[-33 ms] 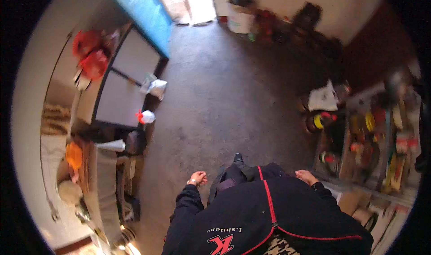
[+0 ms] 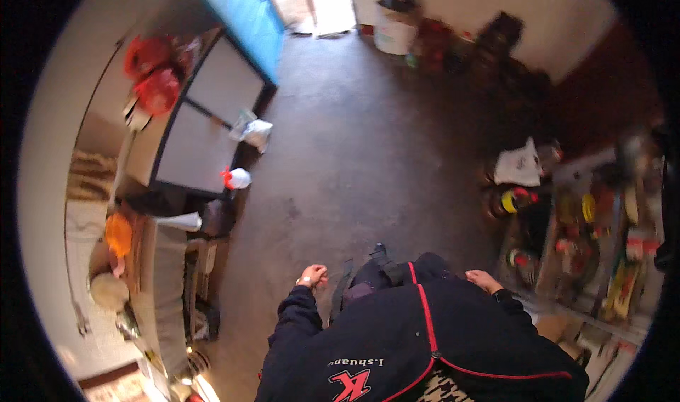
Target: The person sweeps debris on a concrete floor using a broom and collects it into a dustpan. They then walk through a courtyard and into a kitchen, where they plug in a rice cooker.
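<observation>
My left hand (image 2: pixel 312 276) hangs beside my left leg, its fingers loosely curled in and nothing seen in them. A light-coloured band or watch circles that wrist. Out to the other side, my right hand (image 2: pixel 484 281) has its fingers bent together, with no object visible in it. Neither hand touches any furniture. My dark jacket (image 2: pixel 382 331) with red piping fills the lower part of the view. Below it, the tip of a dark shoe (image 2: pixel 380 247) shows on the grey floor (image 2: pixel 354 140).
At left stands a cabinet with pale doors (image 2: pixel 195 147), a white bag with a red top (image 2: pixel 237 179) beside it. A crowded shelf (image 2: pixel 542 239) with bottles lines the right side. Ahead are a white bucket (image 2: pixel 394 34), a blue panel (image 2: pixel 244 19) and a bright doorway (image 2: pixel 331 5).
The room has shifted slightly to the right in the picture. Less of my shoe shows, and a dark strap-like shape beside my left leg is plainer. Both hands keep nearly the same pose.
</observation>
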`<action>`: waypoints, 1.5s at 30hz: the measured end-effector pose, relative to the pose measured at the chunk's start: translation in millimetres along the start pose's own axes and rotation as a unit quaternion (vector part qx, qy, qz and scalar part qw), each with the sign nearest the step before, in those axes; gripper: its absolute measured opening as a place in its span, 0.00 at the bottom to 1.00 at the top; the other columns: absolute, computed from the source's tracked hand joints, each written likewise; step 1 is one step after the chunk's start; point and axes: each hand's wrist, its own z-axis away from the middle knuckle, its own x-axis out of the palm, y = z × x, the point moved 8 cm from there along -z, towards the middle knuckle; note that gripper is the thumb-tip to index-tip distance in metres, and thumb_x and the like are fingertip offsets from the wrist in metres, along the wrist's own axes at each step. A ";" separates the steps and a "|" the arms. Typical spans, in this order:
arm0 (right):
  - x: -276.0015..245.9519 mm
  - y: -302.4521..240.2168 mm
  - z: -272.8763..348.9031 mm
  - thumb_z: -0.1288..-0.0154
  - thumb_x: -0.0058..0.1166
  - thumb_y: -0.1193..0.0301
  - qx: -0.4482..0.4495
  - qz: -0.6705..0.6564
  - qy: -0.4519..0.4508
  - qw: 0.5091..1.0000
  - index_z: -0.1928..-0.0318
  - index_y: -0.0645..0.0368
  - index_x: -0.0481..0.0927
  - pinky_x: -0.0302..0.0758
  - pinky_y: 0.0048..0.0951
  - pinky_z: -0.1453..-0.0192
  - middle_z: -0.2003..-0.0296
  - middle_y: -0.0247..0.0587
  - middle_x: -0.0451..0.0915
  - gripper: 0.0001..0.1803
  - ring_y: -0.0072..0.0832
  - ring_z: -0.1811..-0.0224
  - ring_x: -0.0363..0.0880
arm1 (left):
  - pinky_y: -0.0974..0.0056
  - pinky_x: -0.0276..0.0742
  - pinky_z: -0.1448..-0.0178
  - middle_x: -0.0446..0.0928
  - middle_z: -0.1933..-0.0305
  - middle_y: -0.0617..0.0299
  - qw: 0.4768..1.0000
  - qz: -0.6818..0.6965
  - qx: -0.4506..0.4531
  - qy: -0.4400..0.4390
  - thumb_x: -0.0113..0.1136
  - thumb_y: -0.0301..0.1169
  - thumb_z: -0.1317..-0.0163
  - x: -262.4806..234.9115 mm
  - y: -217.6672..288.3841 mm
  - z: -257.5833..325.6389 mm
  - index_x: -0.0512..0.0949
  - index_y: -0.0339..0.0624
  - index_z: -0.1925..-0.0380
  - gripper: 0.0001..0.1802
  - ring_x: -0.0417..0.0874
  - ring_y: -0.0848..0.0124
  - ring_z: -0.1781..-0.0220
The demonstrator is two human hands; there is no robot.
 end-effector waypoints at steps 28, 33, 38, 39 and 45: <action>199.3 -1022.7 -445.7 0.41 0.48 0.61 -0.170 0.288 -0.044 0.941 0.70 0.61 0.75 0.70 0.24 0.77 0.77 0.34 0.74 0.15 0.23 0.79 0.72 | 0.67 0.72 0.72 0.73 0.72 0.65 0.984 0.139 -0.083 -0.071 0.49 0.42 0.42 -329.2 473.6 -275.9 0.71 0.42 0.62 0.15 0.73 0.73 0.76; 226.7 -1067.5 -430.9 0.49 0.52 0.46 0.047 0.354 -0.102 0.929 0.87 0.54 0.61 0.57 0.28 0.84 0.89 0.31 0.59 0.28 0.22 0.88 0.56 | 0.68 0.72 0.71 0.73 0.68 0.66 0.964 0.173 -0.033 -0.201 0.48 0.43 0.41 -412.7 645.0 -378.4 0.71 0.45 0.61 0.15 0.74 0.73 0.73; 270.6 -1132.1 -446.0 0.47 0.47 0.43 0.139 0.273 -0.176 0.936 0.74 0.59 0.77 0.68 0.31 0.72 0.78 0.37 0.75 0.28 0.27 0.78 0.69 | 0.57 0.74 0.57 0.72 0.57 0.55 0.957 0.239 0.014 -0.164 0.48 0.41 0.41 -511.7 840.0 -442.6 0.66 0.42 0.57 0.17 0.76 0.63 0.57; 285.3 -1147.9 -460.8 0.47 0.47 0.44 0.138 0.236 -0.248 0.929 0.70 0.60 0.79 0.69 0.29 0.67 0.75 0.37 0.77 0.29 0.27 0.75 0.70 | 0.56 0.74 0.57 0.72 0.57 0.55 0.957 0.242 0.053 -0.152 0.48 0.40 0.41 -533.1 878.3 -463.8 0.66 0.42 0.56 0.18 0.76 0.62 0.57; 294.3 -1351.8 -604.8 0.45 0.51 0.55 -0.042 0.413 -0.289 0.862 0.78 0.64 0.75 0.65 0.23 0.77 0.85 0.34 0.70 0.21 0.21 0.84 0.65 | 0.70 0.73 0.65 0.72 0.64 0.68 0.990 0.069 0.125 0.000 0.50 0.38 0.42 -635.1 1082.6 -573.0 0.68 0.45 0.52 0.19 0.71 0.77 0.66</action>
